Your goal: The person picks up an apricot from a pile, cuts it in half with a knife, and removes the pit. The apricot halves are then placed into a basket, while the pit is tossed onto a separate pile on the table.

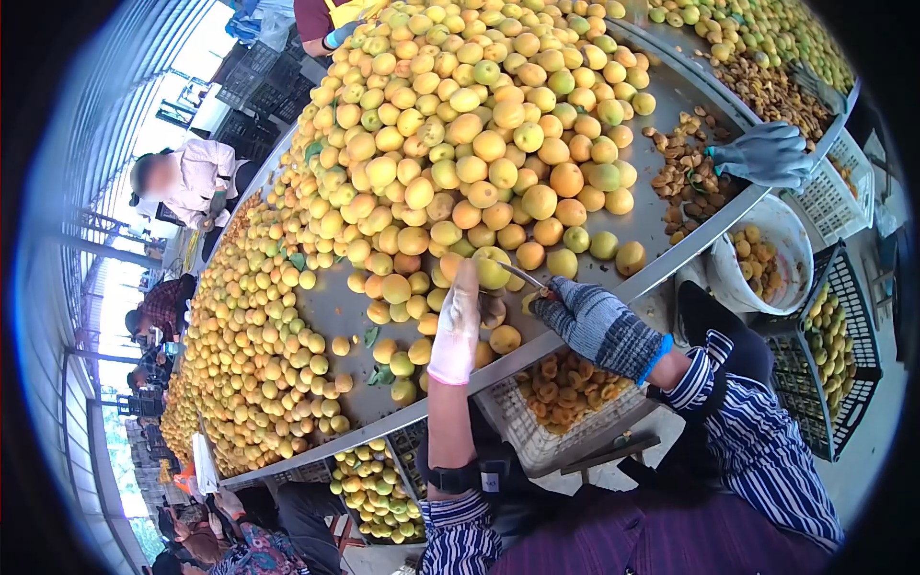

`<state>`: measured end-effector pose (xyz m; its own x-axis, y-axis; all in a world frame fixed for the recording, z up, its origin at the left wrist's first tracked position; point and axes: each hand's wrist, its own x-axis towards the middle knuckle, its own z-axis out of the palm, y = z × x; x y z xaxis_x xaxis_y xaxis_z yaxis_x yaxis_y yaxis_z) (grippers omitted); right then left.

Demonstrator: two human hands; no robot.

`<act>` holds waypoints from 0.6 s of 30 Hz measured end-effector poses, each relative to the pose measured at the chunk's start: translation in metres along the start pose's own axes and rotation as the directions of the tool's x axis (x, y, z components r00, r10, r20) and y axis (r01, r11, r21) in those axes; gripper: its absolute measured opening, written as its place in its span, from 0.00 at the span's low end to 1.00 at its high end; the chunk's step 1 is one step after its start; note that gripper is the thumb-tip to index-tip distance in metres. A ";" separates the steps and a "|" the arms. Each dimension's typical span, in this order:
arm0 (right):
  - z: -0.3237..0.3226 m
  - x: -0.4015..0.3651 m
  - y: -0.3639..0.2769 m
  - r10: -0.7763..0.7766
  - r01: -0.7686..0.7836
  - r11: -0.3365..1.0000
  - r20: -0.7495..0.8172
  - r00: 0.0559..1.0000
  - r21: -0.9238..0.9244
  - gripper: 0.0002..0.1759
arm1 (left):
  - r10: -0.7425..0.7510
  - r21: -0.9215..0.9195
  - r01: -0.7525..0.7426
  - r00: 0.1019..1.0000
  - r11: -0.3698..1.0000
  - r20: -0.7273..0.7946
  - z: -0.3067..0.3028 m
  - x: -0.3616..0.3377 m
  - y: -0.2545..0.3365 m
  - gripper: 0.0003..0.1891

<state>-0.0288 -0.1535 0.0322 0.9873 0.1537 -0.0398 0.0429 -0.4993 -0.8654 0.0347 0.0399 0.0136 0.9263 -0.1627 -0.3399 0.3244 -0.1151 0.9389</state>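
Observation:
My left hand (458, 326), in a white glove with a pink cuff, holds a yellow-green apricot (492, 268) at the near edge of the fruit pile. In a grey knitted glove with a blue cuff, my right hand (594, 324) is closed around the handle of a thin metal tool (522, 277), whose tip reaches the held apricot. A small piece of fruit shows at the right hand's fingertips. Loose apricots (503, 338) lie on the metal table beside the left hand.
The metal table's rim (661, 270) runs between me and the heaped apricots (460, 144). A white crate of halved fruit (565, 388) stands below it. To the right are a gloved co-worker's hand (767, 155), a pile of pits (688, 177) and a white bucket (795, 249).

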 end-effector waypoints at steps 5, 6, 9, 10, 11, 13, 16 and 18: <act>-0.007 -0.003 0.006 -0.103 0.102 0.990 -0.004 0.995 -0.103 0.15 | 0.054 -0.150 -0.012 0.959 0.989 0.278 0.009 -0.020 0.024 0.25; -0.009 -0.003 0.008 -0.165 0.164 0.978 0.001 0.986 -0.131 0.15 | 0.058 -0.136 -0.027 0.971 0.990 0.233 0.011 -0.020 0.024 0.25; -0.014 -0.002 0.005 -0.065 0.066 0.997 0.045 0.997 -0.034 0.15 | 0.110 -0.070 -0.100 0.981 0.993 0.162 0.014 -0.018 0.022 0.26; -0.013 -0.002 0.008 -0.062 0.063 0.997 0.043 0.997 -0.033 0.15 | 0.159 -0.019 -0.158 0.978 0.987 0.134 0.013 -0.018 0.020 0.27; -0.011 -0.001 0.012 -0.063 0.063 0.998 0.036 0.997 -0.005 0.15 | 0.158 -0.017 -0.157 0.978 0.987 0.137 0.012 -0.017 0.021 0.27; -0.011 0.000 0.015 -0.060 0.060 0.998 0.028 0.998 0.024 0.15 | 0.230 0.119 -0.251 0.959 0.961 0.165 0.010 -0.015 0.021 0.28; -0.016 0.001 0.009 0.023 -0.031 0.994 0.083 0.996 0.103 0.15 | 0.282 0.220 -0.311 0.947 0.925 0.152 0.013 -0.016 0.024 0.26; -0.019 0.001 0.004 0.175 -0.207 0.959 0.172 0.969 0.194 0.14 | 0.311 0.218 -0.333 0.942 0.917 0.129 0.017 -0.015 0.020 0.26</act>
<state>-0.0243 -0.1717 0.0387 0.9384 0.2085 -0.2757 -0.1932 -0.3450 -0.9185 0.0240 0.0236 0.0362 0.9485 -0.3149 -0.0351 -0.0524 -0.2653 0.9627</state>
